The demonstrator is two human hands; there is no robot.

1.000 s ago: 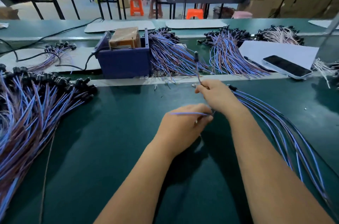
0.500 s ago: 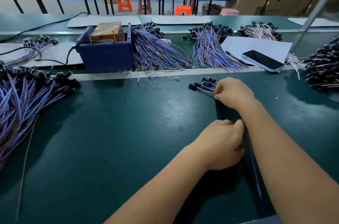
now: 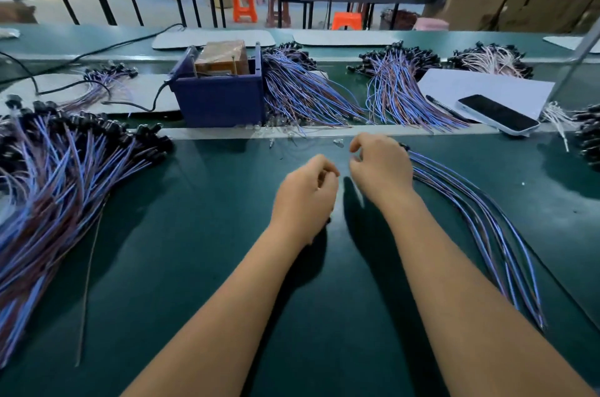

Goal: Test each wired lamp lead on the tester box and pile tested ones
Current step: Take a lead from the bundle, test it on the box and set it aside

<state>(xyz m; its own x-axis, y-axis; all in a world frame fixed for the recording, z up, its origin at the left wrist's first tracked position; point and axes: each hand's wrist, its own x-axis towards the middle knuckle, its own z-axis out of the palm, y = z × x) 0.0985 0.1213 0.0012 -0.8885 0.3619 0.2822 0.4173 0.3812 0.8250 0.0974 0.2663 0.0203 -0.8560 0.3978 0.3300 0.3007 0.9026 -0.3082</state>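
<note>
Head view: both hands hover over the green bench (image 3: 194, 266). The left hand (image 3: 305, 198) is curled, its grasp hidden; the right hand (image 3: 381, 166) is loosely curled, visibly holding nothing, beside a small bundle of lamp leads (image 3: 480, 221). A large heap (image 3: 55, 188) lies left; the tester box (image 3: 220, 89) stands beyond. Leads appear light and limp; the black socket end probably grips best.

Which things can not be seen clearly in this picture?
Head view only:
- Left hand: curled fingers hide any lead it might hold.
- Tester box: contacts too small to see.
- Left lead pile: cut off by the left edge.
- Far benches: blurred.
</note>
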